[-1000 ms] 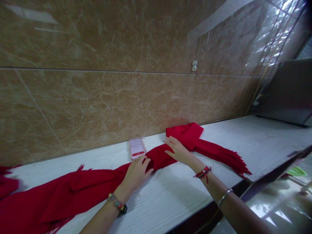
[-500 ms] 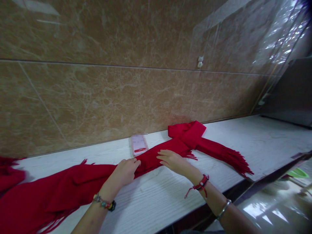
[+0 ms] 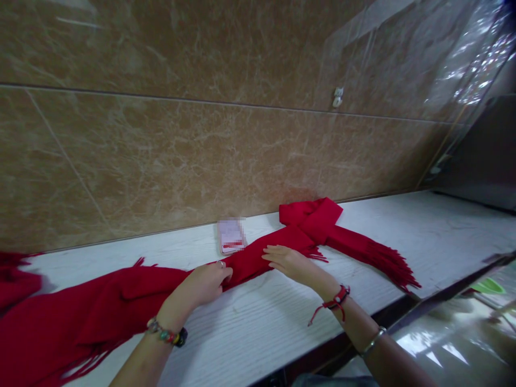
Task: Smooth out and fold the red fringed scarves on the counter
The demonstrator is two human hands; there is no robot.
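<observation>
A long red fringed scarf (image 3: 100,301) stretches along the white countertop, wide and rumpled on the left, narrower in the middle. My left hand (image 3: 201,285), wearing a ring and a bead bracelet, has its fingers curled onto the narrow stretch and grips the cloth. To its right lies my right hand (image 3: 288,263), its fingers straight and resting against the scarf's near side. Beyond it, a crossed loop of red scarf (image 3: 318,217) sits by the wall with one fringed end pointing right. Whether this is all one scarf I cannot tell.
Behind the scarf lies a small pink pad-like object (image 3: 231,236), partly blurred. More red fringed cloth (image 3: 18,285) lies at the far left. A brown marbled tile wall (image 3: 181,161) backs the white countertop (image 3: 250,322). A dark grey box-like object (image 3: 479,156) stands at the right end.
The view has shifted slightly. My left hand keeps its grip on the scarf, and my right hand stays resting against it with little visible movement.
</observation>
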